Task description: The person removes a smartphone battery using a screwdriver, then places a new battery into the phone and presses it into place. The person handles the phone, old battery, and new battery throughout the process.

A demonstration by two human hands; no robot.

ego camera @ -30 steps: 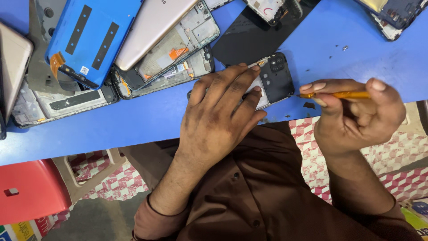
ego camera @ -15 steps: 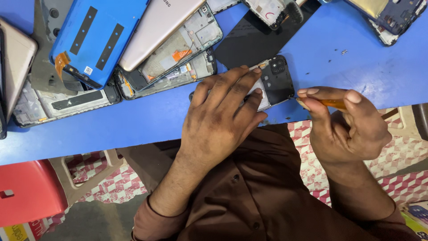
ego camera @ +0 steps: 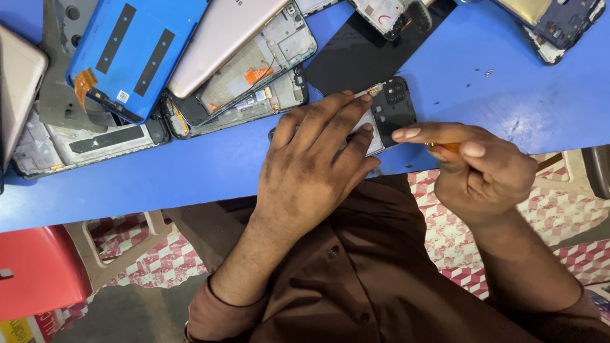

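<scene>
My left hand (ego camera: pixel 311 162) lies flat on an opened phone (ego camera: pixel 391 111) at the near edge of the blue table (ego camera: pixel 190 178), fingers spread over its silver and black inside. My right hand (ego camera: pixel 480 168) is just right of the phone, fingers curled around a thin orange-handled tool (ego camera: pixel 445 147), most of which is hidden in the fist. Its forefinger points at the phone's black camera end.
A blue back cover (ego camera: pixel 130 54), a beige back cover (ego camera: pixel 219 38) and several bare phone frames (ego camera: pixel 254 76) lie piled at the back left. A black screen panel (ego camera: pixel 362 54) sits behind the phone. More phone parts (ego camera: pixel 553 22) are at the top right. A red stool (ego camera: pixel 35 273) stands below left.
My right hand has drawn in to the left toward the phone and closed over the orange tool, which showed more of its length before. My left hand has stayed on the phone.
</scene>
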